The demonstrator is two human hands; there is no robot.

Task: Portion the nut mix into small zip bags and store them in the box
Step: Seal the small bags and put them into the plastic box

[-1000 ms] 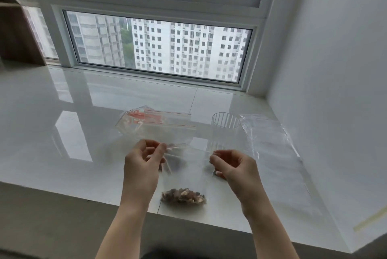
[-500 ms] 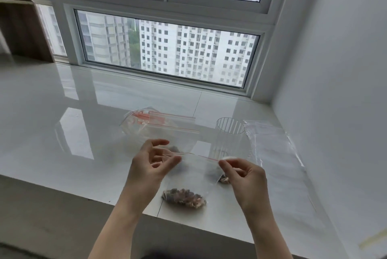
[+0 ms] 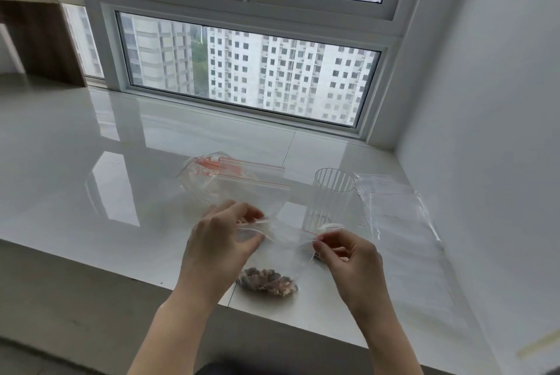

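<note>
Surface: glossy white sill [image 3: 91,193] under a big window [image 3: 248,71], white wall at 3 o'clock, wood shelf at 10 o'clock.
Small zip bag [image 3: 281,250]: clear w/ red strip, held up over the sill's front edge at 6 o'clock, btwn both hands; top edge stretched hand to hand.
Nut mix [image 3: 268,280]: brownish clump in the bag's bottom, sitting low near the sill edge.
Left hand [image 3: 218,241]: thumb + fingers pinched shut on the bag's top-left corner.
Right hand [image 3: 348,256]: fingertips pinched shut on the top-right corner at the red strip.
Spare zip bags [image 3: 239,180]: clear pile w/ red strips, flat on sill at 12 o'clock from the hands, just behind them.
Ribbed cup [image 3: 331,199]: clear, upright, at 1 o'clock, just behind right hand; contents can't tell.
Plastic sheet [image 3: 397,217]: clear, flat on sill at 3 o'clock, beside the cup, near the wall.
</note>
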